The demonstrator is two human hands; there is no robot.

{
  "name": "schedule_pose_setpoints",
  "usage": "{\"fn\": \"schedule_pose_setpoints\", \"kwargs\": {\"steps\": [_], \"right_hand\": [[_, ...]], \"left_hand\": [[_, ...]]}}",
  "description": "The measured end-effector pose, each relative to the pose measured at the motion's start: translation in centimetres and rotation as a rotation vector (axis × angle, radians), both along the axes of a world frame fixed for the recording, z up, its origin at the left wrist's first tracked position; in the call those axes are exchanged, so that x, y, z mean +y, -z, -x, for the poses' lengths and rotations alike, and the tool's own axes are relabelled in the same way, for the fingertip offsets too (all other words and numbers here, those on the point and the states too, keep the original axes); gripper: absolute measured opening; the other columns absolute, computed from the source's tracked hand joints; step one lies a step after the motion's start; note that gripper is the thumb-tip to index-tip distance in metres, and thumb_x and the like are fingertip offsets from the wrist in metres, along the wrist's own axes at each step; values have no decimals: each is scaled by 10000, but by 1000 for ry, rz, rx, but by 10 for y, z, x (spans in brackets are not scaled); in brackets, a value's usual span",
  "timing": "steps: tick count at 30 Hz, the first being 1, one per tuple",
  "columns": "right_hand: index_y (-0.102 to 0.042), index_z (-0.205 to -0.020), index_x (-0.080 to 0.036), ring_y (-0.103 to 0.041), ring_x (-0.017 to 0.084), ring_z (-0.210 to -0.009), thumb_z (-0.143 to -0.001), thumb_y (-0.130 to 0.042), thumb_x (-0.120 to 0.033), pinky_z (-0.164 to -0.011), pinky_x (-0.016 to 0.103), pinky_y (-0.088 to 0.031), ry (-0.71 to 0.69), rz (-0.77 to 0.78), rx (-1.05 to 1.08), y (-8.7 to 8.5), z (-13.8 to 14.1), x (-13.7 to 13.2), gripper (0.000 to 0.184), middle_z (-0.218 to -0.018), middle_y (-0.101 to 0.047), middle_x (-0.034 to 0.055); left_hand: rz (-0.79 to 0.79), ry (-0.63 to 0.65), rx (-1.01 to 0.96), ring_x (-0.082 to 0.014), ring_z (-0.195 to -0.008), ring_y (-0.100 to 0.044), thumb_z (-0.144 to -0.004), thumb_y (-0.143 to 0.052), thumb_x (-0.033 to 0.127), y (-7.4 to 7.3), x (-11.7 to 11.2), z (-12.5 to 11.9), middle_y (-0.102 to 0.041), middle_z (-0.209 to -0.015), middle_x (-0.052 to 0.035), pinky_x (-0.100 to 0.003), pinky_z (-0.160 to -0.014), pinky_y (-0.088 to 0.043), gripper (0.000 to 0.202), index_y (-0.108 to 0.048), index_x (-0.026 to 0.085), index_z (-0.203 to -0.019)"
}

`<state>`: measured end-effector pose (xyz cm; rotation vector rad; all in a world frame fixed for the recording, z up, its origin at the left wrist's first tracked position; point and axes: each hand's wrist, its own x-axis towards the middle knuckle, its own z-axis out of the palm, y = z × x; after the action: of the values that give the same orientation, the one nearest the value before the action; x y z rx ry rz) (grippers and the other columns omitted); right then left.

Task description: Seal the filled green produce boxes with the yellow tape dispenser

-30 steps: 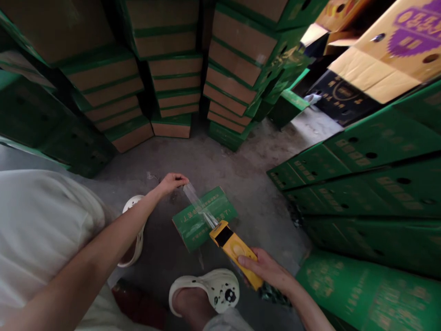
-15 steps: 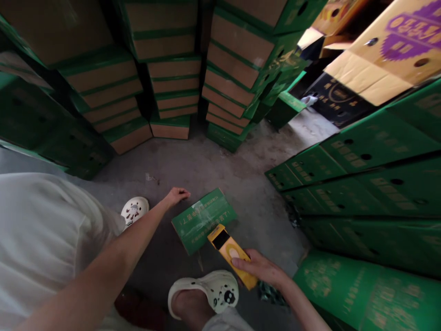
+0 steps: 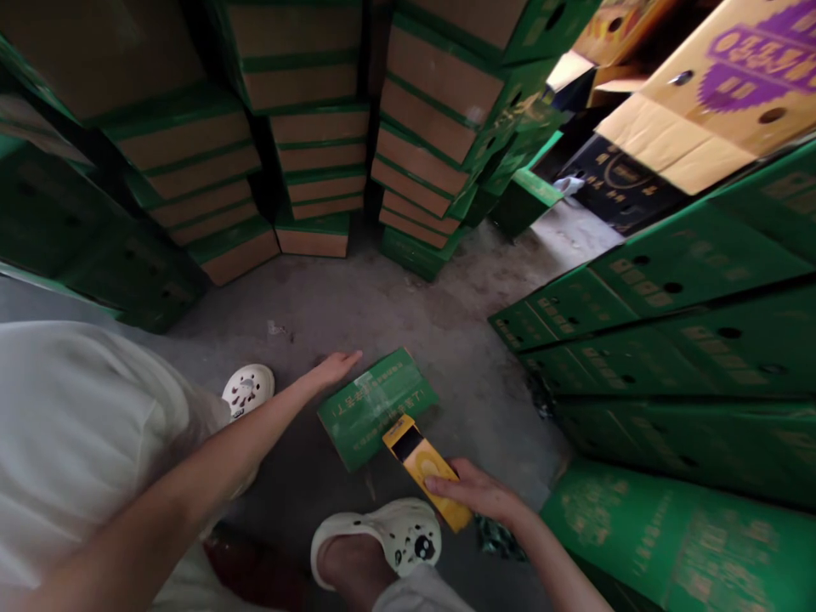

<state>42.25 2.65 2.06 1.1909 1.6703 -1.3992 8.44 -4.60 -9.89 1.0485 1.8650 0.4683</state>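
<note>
In the head view, a green cardboard box [image 3: 363, 425] with pale lettering and clear tape lies on the floor between my hands. My left hand [image 3: 339, 367] is beside the box's far left edge, fingers stretched out and nothing in them; I cannot tell if it touches the box. My right hand [image 3: 468, 489] grips a slim yellow carton [image 3: 422, 463], thumb on top. The carton has a dark patch at its far end, which overlaps the green box's near edge in view. My right fingers are mostly hidden beneath the carton.
Stacked green-and-brown boxes [image 3: 322, 153] rise ahead, and more green boxes [image 3: 637, 357] line the right. A yellow box with purple print [image 3: 720, 93] stands at upper right. White clogs [image 3: 408, 535] are on my feet on the concrete floor [image 3: 306, 297].
My left hand has moved slightly right along the green box, and its curled fingers have straightened. The right hand still holds the yellow carton, shifted very slightly left.
</note>
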Motion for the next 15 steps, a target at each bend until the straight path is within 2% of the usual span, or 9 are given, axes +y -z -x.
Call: {"fn": "schedule_pose_setpoints", "kwargs": {"steps": [4,6,10,15], "right_hand": [[-696,-1032,-155,-654,229,-919,-699,-633,-739,-682,226,-488,8,58,28,-2,5,0,674,-993,-724,73],[-690,-1039,-137,-657,235,-907,-683,-653,-732,-677,237,-493,35,46,33,-1,7,0,694,-985,-723,86],[-694,-1021,-127,-664,243,-851,-664,-669,-725,-657,263,-499,99,-4,41,-1,-3,1,696,-950,-723,104],[-718,-970,-169,-672,261,-831,-662,-671,-716,-679,296,-521,162,57,72,-5,-58,-20,629,-889,-723,85]], "left_hand": [[-101,130,-343,-244,-1119,-625,-823,-523,683,-30,0,-15,-646,-1284,-47,-285,-895,-475,693,-526,260,-1372],[-83,163,-382,-245,-1088,-641,-804,-540,696,-38,1,-18,-663,-1254,-52,-292,-894,-480,722,-526,248,-1370],[-94,143,-317,-263,-1140,-619,-809,-518,702,-36,4,-14,-649,-1276,-81,-297,-937,-452,697,-579,238,-1326],[-148,101,-249,-282,-1205,-578,-815,-523,678,-26,5,-11,-619,-1319,-93,-317,-988,-416,664,-605,234,-1303]]}}
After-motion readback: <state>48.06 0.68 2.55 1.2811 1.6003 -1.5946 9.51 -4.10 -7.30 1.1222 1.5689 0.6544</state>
